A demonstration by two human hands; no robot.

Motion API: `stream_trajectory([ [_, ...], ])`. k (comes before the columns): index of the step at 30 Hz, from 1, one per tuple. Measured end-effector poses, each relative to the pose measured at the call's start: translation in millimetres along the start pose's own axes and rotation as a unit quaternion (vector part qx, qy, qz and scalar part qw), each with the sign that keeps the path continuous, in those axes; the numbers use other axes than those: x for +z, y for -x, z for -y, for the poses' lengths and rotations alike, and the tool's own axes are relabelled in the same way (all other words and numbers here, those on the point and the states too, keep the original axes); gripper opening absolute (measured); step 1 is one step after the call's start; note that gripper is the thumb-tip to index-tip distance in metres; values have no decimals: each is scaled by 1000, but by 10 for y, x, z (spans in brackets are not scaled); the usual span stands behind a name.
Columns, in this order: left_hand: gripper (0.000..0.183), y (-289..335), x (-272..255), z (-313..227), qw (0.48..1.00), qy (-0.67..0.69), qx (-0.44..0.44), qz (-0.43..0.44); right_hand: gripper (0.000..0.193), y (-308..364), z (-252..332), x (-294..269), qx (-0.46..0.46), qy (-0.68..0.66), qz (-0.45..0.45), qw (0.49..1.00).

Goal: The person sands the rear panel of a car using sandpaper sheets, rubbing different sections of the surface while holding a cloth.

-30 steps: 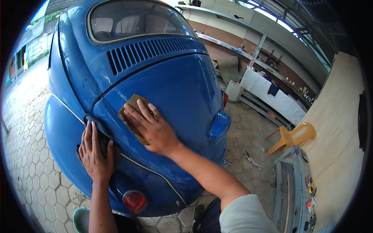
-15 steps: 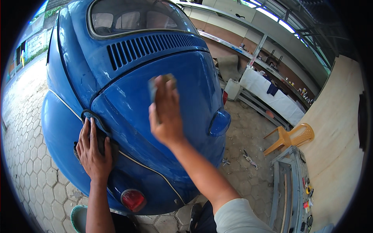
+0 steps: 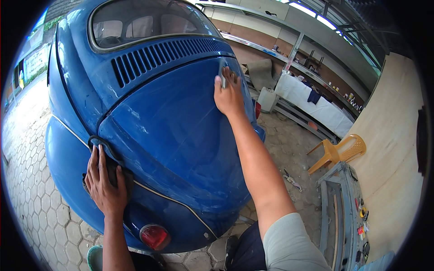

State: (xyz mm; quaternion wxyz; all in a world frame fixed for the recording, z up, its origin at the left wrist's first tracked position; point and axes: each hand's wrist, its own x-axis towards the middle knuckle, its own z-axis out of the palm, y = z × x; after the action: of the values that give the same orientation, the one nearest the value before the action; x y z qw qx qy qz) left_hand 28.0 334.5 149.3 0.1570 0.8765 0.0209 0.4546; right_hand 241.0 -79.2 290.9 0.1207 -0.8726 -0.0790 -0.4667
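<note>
The rear of a blue car fills the middle, with its curved engine lid (image 3: pixel 172 122) covered in pale streaks and scuffs. High on the lid's right side, my right hand (image 3: pixel 229 95) presses a small greyish pad (image 3: pixel 223 74) to the paint; fingers partly hide the pad, so its exact kind is unclear. My left hand (image 3: pixel 106 185) lies with its fingers stretched out on a dark cloth (image 3: pixel 128 180) on the left fender, beside the lid's edge. A black-rimmed loop of dark material (image 3: pixel 105 148) touches its fingertips. Below it sits a red tail light (image 3: pixel 155 236).
A yellow plastic chair (image 3: pixel 337 151) and a grey metal frame bench (image 3: pixel 332 189) with tools stand at the right. Pliers (image 3: pixel 292 180) lie on the paved floor. Behind are a white-covered table (image 3: pixel 303 101) and a jug (image 3: pixel 267 99). A green bucket (image 3: pixel 94 257) is at lower left.
My right hand has swept the pad up and to the right across the lid, from its middle to near its right edge. My left hand stays on the dark cloth. The view has shifted slightly.
</note>
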Motion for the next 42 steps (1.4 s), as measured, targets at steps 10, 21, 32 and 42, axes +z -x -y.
stream_trajectory([
  [10,75,1,65,80,1000,-12,5,-7,69,707,281,9,-4,-149,-29,988],
  [21,74,6,36,71,1000,-12,0,-17,77,3078,568,-379,8,-75,75,994],
  [32,75,2,32,-10,1000,-14,-4,-8,74,-157,211,74,-37,-129,1,991],
  [42,76,-34,-1,33,1000,-8,-11,-10,76,2531,571,-378,-23,-85,55,995],
])
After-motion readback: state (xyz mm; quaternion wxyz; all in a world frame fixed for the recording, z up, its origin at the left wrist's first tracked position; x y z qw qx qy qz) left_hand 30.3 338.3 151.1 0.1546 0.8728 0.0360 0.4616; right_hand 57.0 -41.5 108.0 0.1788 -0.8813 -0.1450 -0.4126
